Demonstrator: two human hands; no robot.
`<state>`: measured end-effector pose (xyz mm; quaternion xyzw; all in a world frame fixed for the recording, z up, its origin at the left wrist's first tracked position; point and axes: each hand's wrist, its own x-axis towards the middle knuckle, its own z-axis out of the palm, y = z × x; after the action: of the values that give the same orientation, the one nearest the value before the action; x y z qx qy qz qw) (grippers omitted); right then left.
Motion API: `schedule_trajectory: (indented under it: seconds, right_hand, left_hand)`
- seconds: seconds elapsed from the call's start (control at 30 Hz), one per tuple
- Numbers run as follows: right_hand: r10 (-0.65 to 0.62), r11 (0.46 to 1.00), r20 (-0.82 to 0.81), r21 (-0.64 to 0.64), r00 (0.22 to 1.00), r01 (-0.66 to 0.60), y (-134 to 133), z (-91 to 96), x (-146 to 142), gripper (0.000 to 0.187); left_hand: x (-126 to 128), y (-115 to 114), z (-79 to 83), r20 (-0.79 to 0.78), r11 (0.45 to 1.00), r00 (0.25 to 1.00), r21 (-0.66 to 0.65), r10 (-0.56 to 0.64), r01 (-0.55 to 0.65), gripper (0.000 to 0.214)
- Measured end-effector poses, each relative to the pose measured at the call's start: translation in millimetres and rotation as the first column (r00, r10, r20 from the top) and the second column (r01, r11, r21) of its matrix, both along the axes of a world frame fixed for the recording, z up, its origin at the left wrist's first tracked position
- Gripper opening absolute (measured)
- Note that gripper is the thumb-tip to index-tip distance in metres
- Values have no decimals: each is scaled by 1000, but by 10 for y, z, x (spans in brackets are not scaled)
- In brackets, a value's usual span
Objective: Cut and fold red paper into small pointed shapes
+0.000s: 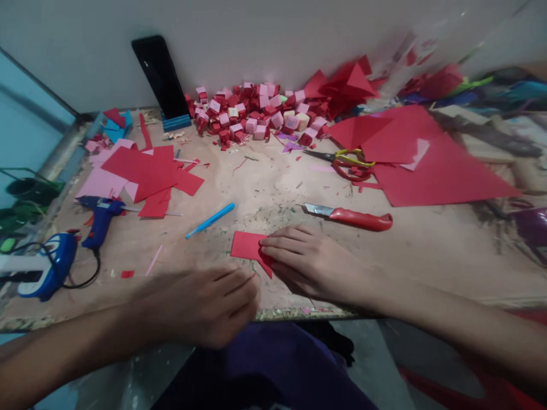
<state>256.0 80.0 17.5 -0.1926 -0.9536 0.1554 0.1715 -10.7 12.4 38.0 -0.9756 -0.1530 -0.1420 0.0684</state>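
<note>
Red folded paper (245,245) lies on the bench under the fingertips of the right hand (310,259), its fingers stretched close together; its thumb is hidden, so I cannot tell whether it grips. The left hand (217,302) is curled just beside the paper; whether it holds anything, I cannot tell. Around them the pale, wood-like bench (431,250) is speckled with scraps, its front edge rough. A blue pen (211,220) and red-handled cutter (361,218) lie near. Farther back, pink-and-red paper cubes (256,114) heap against a plain greyish wall (239,40); grey floor (370,359) shows below.
</note>
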Motion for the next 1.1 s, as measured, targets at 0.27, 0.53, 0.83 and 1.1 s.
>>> schedule_trajectory:
  seconds: [0.27,0.53,0.83,1.1]
  right_hand:
    - [20,1000,9,15,1000,-20,97,32,-24,24]
    - [-99,993,-30,-74,995,97,134,118,-68,15]
    - [-291,882,-96,-413,952,228,161,246,-179,17]
    - [-67,995,-68,-75,995,62,211,130,-127,23]
  left_hand:
    - [-9,184,-34,44,996,999,-90,14,-10,15]
    - [-78,205,-91,85,980,991,-180,103,-86,14]
    - [-79,244,-142,-129,965,965,-99,229,-242,46]
    - [-79,252,-214,-191,947,954,-178,232,-266,50]
